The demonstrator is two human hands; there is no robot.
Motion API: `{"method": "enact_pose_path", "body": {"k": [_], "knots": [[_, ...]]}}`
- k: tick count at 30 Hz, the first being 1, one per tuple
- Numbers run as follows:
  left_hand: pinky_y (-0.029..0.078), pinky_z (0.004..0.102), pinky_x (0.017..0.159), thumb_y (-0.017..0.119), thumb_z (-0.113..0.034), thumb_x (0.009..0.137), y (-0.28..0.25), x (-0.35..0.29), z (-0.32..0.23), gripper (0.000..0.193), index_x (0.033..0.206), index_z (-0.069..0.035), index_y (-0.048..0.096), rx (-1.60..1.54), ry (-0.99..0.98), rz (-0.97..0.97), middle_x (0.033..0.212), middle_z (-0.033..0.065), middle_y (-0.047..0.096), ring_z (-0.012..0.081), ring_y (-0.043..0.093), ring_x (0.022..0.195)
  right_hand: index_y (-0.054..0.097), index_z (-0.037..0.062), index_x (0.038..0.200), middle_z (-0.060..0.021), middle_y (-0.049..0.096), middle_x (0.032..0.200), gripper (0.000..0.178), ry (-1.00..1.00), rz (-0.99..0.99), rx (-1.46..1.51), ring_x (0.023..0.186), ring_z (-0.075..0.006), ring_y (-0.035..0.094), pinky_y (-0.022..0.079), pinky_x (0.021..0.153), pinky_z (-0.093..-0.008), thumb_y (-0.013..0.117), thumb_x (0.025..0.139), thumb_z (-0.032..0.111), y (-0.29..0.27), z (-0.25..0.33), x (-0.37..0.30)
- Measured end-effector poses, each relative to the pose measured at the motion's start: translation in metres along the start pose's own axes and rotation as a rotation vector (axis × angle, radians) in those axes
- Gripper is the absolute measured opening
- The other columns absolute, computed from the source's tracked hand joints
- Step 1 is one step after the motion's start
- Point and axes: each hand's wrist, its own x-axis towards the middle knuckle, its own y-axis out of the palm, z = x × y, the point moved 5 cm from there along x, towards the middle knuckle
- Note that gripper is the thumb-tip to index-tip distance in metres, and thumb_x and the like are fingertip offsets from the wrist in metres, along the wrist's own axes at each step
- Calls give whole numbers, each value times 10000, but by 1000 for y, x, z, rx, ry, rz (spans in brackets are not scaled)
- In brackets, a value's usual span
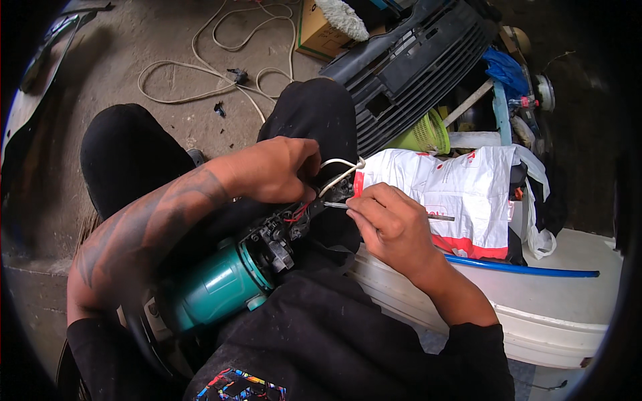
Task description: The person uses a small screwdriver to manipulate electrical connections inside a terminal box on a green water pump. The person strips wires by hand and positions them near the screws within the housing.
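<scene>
Across my lap lies a power tool with a teal motor housing [217, 287]; its black rear end [271, 240] is opened up, with bare parts showing. Thin red wires [299, 212] and a white power cord [340, 175] come out there. Over the wires, my left hand [281, 170] is closed with bent fingers; what they pinch is hidden beneath them. My right hand [391, 224] pinches a slim metal screwdriver [441, 218]. Its tip meets a small dark part beside the wires, close to my left fingertips.
To my right, a white-and-red plastic bag [461, 190] and a blue rod [535, 268] lie on a white panel [562, 301]. Beyond are a black car grille [414, 73], a green basket [424, 134] and a cardboard box [317, 33]. Loose cord [194, 63] coils on the concrete floor.
</scene>
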Motion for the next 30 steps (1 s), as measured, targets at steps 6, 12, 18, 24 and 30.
{"method": "enact_pose_path", "body": {"k": [6, 12, 18, 24, 30], "knots": [[523, 367, 841, 774, -270, 834, 14, -4, 4, 545, 1204, 49, 535, -130, -113, 161, 1024, 191, 696, 253, 680, 969, 690, 17, 931, -109, 614, 909, 178, -18, 9, -31, 803, -284, 648, 534, 689, -383, 765, 771, 3, -3, 2, 2], [526, 373, 851, 766, -262, 839, 20, -4, 4, 545, 1204, 50, 507, -166, -157, 129, 1036, 212, 688, 261, 676, 987, 689, 18, 928, -103, 609, 905, 180, -17, 1, -36, 793, -272, 647, 530, 678, -379, 763, 766, 1, -2, 2, -1], [533, 364, 789, 743, -169, 844, 27, -4, 4, 440, 1160, 10, 496, -91, -23, -24, 911, 171, 689, 232, 689, 875, 688, 18, 932, -94, 597, 896, 169, -12, -7, -50, 784, -261, 637, 524, 677, -374, 747, 775, 1, 1, 3, -2], [523, 376, 759, 720, -99, 852, 24, -6, -6, 412, 1176, -28, 477, -144, 21, 39, 837, 135, 686, 226, 688, 819, 676, 26, 876, -82, 622, 874, 154, 2, 6, -87, 780, -259, 661, 532, 656, -365, 792, 775, 13, 1, 5, 1], [525, 371, 764, 714, -92, 855, 25, -6, -4, 407, 1173, -20, 471, -139, 34, 19, 854, 153, 697, 229, 691, 817, 674, 26, 876, -85, 614, 871, 146, 1, -1, -99, 771, -259, 654, 529, 651, -366, 785, 781, 14, 1, 5, 1]]}}
